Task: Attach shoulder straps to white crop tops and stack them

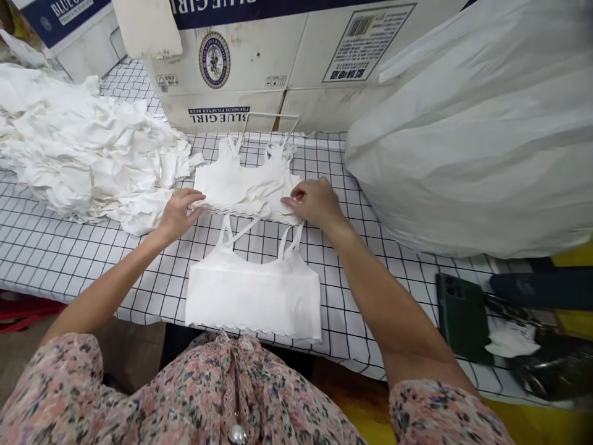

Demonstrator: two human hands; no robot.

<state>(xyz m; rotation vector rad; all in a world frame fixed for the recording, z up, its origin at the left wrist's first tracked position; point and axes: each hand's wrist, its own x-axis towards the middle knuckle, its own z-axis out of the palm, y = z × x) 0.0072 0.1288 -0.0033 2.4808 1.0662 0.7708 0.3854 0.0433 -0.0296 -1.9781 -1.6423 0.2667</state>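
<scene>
Several scallop-hemmed white tops [227, 183]

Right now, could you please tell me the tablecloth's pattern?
The tablecloth is white with a black grid; the head view shows it.

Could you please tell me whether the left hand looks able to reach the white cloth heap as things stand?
Likely yes: the white cloth heap lies close beside the left hand, with nothing visible between them.

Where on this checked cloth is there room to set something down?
Bare cloth lies between the white pile and its front edge, and between the right arm and phone. Crowded: middle, with white tops; back, with carton and white bag.
</scene>
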